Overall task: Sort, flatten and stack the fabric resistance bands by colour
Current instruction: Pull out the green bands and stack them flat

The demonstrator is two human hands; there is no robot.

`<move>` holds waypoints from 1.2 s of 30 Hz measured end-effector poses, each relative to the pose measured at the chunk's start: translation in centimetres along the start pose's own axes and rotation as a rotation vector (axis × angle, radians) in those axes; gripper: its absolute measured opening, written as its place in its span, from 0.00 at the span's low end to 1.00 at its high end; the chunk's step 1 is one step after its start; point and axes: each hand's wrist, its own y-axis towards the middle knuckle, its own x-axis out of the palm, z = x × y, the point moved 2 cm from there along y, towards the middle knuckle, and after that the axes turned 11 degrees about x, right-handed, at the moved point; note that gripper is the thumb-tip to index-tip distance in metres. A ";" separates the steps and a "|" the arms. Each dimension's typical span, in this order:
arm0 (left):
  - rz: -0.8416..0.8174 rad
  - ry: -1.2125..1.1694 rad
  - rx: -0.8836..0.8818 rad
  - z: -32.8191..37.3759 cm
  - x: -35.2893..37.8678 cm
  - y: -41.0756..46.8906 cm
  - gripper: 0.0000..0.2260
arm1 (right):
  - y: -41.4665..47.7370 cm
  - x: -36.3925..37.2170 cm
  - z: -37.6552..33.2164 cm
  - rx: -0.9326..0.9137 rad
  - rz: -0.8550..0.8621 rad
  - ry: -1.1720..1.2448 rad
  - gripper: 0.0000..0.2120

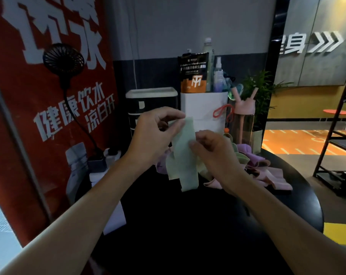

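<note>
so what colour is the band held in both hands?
Pale green. The band hangs between the left hand and right hand; head view.

The green band (185,155) was a pale mint shade. Lilac bands (243,148) and pink bands (275,180) lay mixed together. The table (188,225) was black, the banner (13,96) red with white characters, the pouch (193,72) black over orange, and the bottle lid (245,107) pink.

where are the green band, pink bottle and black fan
green band (182,161), head view, hanging strip's middle
pink bottle (244,109), head view, lid
black fan (63,57), head view, grille centre
</note>
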 end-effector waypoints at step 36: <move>0.110 -0.485 -0.408 0.6 1.2 -2.7 0.09 | -1.0 -1.6 -2.0 0.087 -0.085 0.025 0.14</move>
